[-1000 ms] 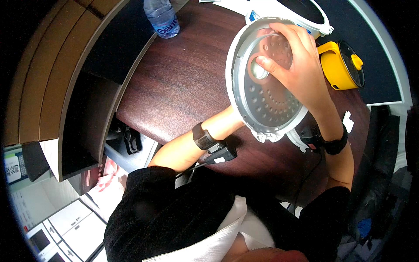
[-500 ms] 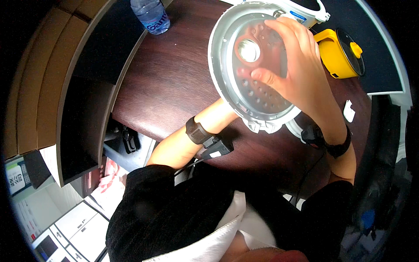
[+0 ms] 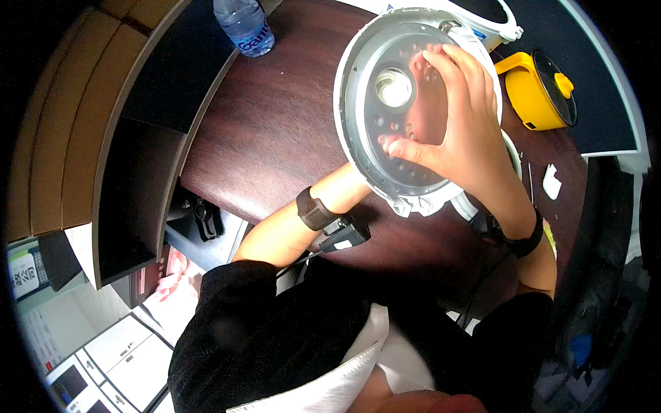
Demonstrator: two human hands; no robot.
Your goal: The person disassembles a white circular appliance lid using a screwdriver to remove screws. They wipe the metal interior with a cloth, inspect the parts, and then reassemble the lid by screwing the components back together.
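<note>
A round rice cooker lid (image 3: pixel 349 103) faces me with its inner side, a grey metal plate (image 3: pixel 375 155) with dimples and one round hole. My right hand (image 3: pixel 461 124) lies over the right part of this plate. Its thumb and fingers are spread apart, their tips at the plate's surface, where a reddish reflection shows. From the lower left my left wrist (image 3: pixel 337 193) runs behind the lid's lower edge. The lid covers my left hand and its fingers. White hinge-like tabs (image 3: pixel 411 205) stick out at the lid's bottom edge.
A white appliance body with a handle (image 3: pixel 506 32) stands behind the lid. To its right is a yellow pot (image 3: pixel 527 93) with a dark lid. A water bottle (image 3: pixel 246 31) stands at the far left; a small white piece (image 3: pixel 551 182) lies at the right. Dark shelving (image 3: pixel 141 158) borders the left.
My right hand has slid down over the metal plate, its thumb now lower relative to the round hole. The lid has shifted slightly right and down in view, as have surrounding things.
</note>
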